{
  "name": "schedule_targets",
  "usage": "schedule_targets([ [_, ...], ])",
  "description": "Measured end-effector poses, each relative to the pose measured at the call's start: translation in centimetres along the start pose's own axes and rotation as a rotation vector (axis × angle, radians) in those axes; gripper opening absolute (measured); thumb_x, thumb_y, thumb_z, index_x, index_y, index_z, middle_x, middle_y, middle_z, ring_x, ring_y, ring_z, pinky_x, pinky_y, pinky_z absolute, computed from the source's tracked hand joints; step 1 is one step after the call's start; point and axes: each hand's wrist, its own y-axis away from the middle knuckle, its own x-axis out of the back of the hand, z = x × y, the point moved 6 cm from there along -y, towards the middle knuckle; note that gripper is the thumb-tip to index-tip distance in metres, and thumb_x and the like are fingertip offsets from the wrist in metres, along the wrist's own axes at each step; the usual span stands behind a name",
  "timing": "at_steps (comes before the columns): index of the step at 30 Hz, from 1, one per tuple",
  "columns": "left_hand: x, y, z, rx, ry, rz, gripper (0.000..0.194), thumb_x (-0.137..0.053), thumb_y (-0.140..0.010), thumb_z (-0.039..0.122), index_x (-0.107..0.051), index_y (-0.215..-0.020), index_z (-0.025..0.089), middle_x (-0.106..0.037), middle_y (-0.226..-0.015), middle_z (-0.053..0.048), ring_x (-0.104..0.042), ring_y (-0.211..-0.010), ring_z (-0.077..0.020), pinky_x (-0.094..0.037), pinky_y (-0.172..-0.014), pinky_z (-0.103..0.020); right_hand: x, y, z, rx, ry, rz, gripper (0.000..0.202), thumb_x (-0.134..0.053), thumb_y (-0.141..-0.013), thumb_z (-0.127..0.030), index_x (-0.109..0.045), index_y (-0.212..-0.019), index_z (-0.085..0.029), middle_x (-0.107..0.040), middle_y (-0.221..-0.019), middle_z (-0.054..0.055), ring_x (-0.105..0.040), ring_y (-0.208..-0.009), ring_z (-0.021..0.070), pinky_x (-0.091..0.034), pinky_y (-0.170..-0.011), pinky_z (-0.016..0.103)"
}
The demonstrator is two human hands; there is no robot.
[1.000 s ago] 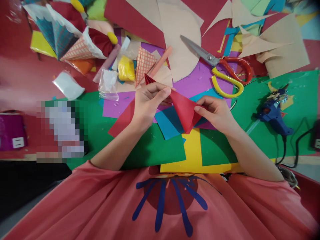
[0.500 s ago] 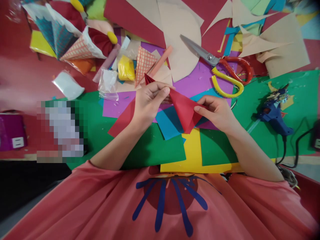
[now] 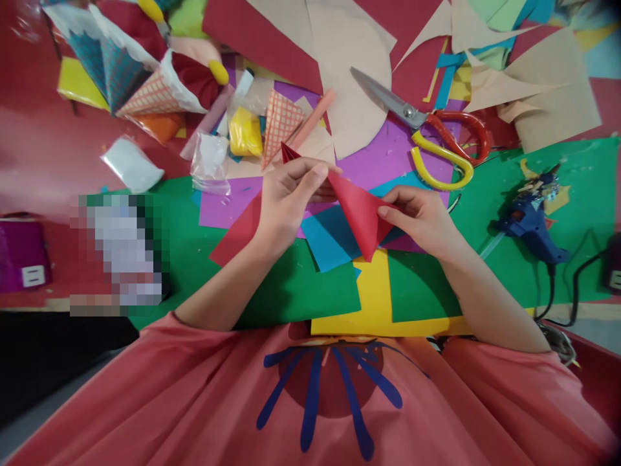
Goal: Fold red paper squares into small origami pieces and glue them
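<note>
Folded red paper [image 3: 361, 213]: held above the table centre, pinched at its 10 o'clock edge by left hand [image 3: 286, 200] and at its 3 o'clock corner by right hand [image 3: 422, 217], fingers of both closed on it. Scissors [image 3: 427, 133] at 1 o'clock; blue glue gun [image 3: 531, 226] at 3 o'clock, well apart.

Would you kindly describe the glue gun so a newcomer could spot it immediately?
Start at the green sheet on the table's right side. The glue gun lies on it, right of the right hand. It is the only blue tool, trailing a black cord.
</note>
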Motion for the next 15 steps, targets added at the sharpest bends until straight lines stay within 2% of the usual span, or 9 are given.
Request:
schedule_targets([
  [6,0.41,-0.01,-0.34,-0.035,-0.176,0.049,0.032,-0.060,-0.086,0.048,-0.067,-0.081,0.018,-0.063,-0.062,0.003,-0.069,-0.063,-0.0109,-0.057,-0.060,-0.021,-0.01,0.06,-0.02,-0.006,0.000,-0.005,0.024,-0.070,-0.077,-0.039,-0.060,-0.070,-0.019,-0.061,-0.066,-0.001,-0.051,-0.061,0.0112,-0.039,-0.056,0.026],
  [11,0.71,-0.02,-0.03,-0.114,-0.235,0.088,0.033,-0.061,-0.085,0.048,-0.064,-0.074,0.017,-0.062,-0.061,0.003,-0.065,-0.056,-0.0087,-0.054,-0.055,-0.020,-0.11,0.15,-0.07,-0.010,-0.007,-0.022,0.026,-0.070,-0.077,-0.042,-0.061,-0.070,-0.018,-0.061,-0.066,0.000,-0.051,-0.060,0.0110,-0.039,-0.056,0.026],
  [15,0.65,-0.25,-0.28,-0.061,-0.194,0.089,0.034,-0.063,-0.083,0.051,-0.064,-0.074,0.018,-0.062,-0.060,0.004,-0.064,-0.054,-0.0080,-0.053,-0.053,-0.019,-0.20,0.19,-0.07,-0.018,-0.011,-0.030,0.027,-0.070,-0.077,-0.042,-0.061,-0.069,-0.018,-0.062,-0.066,0.000,-0.051,-0.060,0.0111,-0.039,-0.055,0.025],
])
